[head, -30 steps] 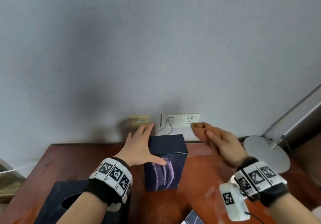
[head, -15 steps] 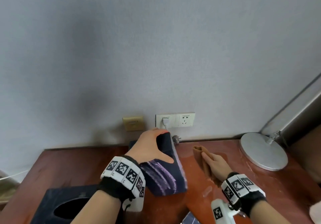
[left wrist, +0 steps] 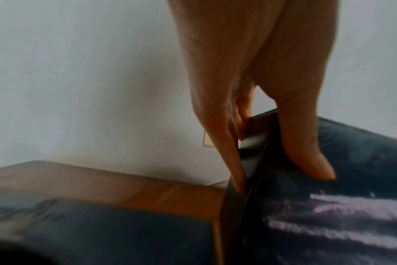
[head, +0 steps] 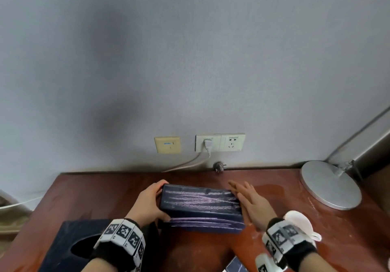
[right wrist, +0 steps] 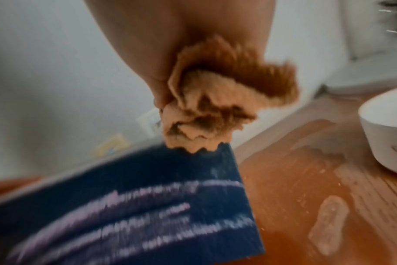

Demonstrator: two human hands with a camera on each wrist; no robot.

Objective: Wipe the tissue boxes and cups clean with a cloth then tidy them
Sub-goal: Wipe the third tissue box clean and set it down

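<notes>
Tissue box: the dark navy tissue box (head: pixel 201 206) lies on its long side near the middle of the table (head: pixel 88 195), a short way in from the back edge; pale purple streaks run lengthwise over its top and front faces, and the surface looks glossy.
Left hand: the left hand (head: pixel 147 203) grasps the box's left end, thumb on the front face, fingers wrapped over the far top corner.
Right hand: the right hand (head: pixel 251 203) lies flat against the box's right end, fingers straight.
Cloth: the wrist view shows a crumpled orange-brown cloth (right wrist: pixel 218 105) bunched under that palm, touching the box's end.
Second box: another dark tissue box (head: pixel 69 246) sits at the table's front left.
White cup: a white cup (head: pixel 299 222) stands by the right wrist.
Lamp base: a grey round lamp base (head: pixel 329 185) rests at the back right corner.
</notes>
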